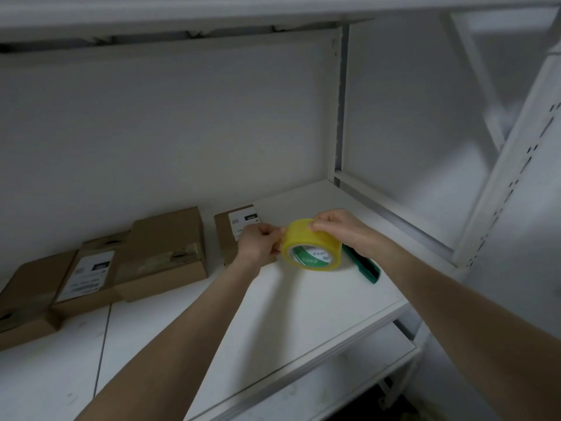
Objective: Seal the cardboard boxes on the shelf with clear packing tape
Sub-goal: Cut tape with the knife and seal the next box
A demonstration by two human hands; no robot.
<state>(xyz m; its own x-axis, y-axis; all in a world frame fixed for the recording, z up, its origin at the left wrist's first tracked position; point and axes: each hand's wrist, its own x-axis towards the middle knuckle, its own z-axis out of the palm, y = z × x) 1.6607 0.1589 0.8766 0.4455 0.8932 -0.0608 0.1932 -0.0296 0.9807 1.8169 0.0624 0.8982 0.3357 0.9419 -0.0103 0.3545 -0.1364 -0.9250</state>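
This looks like a storeroom or parcel-packing corner: a white metal rack [333, 101] with a slotted upright post [513, 189], flat white shelf boards [303, 314] above and below, a plain white wall [182, 132] behind. Along the middle shelf's back edge lie flat brown cardboard boxes [164, 235] bearing printed shipping labels [88, 275].

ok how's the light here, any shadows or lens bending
Head view: dim, flat grey light with no glare, the yellow tape roll standing out most; soft shadows spread over the shelf; the wide lens tilts the slotted post on the right; the box label print is too soft to read.
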